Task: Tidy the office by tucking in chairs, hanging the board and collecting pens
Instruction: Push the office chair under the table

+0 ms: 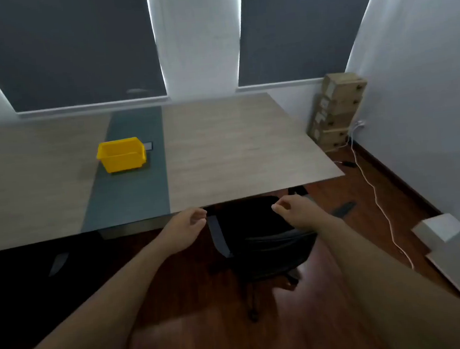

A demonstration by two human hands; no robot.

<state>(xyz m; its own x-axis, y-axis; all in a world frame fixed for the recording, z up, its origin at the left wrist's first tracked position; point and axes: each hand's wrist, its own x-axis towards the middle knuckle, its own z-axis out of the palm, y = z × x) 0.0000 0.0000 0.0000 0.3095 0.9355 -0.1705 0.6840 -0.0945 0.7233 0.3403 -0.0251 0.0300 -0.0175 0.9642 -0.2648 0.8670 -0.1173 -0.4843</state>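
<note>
Cardboard boxes, white cable, dark blinds

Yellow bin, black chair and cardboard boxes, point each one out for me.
yellow bin point(123, 162): head view, front wall.
black chair point(249, 222): head view, dark top surface by the desk edge.
cardboard boxes point(337, 112): head view, middle of the stack.

Bin on table, chair before table's near edge, boxes behind table's right end
</note>
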